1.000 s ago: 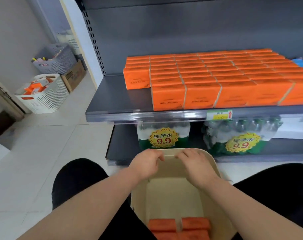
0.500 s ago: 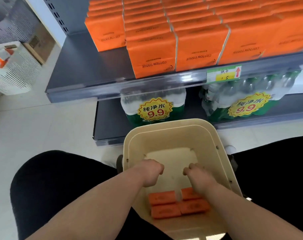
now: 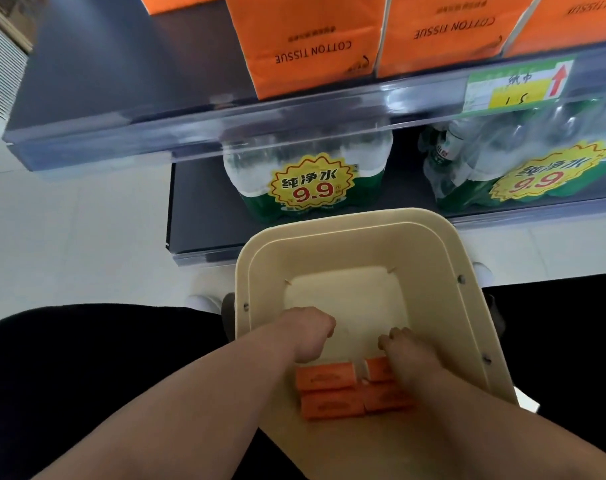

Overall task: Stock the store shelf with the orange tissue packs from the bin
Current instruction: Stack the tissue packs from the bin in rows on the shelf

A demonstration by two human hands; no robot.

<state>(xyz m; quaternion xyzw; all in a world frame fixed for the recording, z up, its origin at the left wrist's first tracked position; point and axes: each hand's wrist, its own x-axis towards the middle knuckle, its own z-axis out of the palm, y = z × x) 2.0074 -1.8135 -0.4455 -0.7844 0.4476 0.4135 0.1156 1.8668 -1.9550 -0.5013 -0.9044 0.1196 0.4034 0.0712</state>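
A cream bin sits on the floor between my knees, below the shelf. Several orange tissue packs lie flat in its near end. My left hand hangs just beyond the left packs with its fingers curled and nothing visible in them. My right hand lies over the upper right pack, fingers bent down past its far edge; its grip is hidden. On the upper shelf stand larger orange "COTTON TISSUE" packs in a row.
Shrink-wrapped water bottle packs with 9.9 stickers fill the lower shelf behind the bin. A price tag sits on the upper shelf rail. A white slatted basket stands at far left on the pale tiled floor.
My head has tilted down and closer. Both hands have moved from the bin's far rim down to the packs at its near end.
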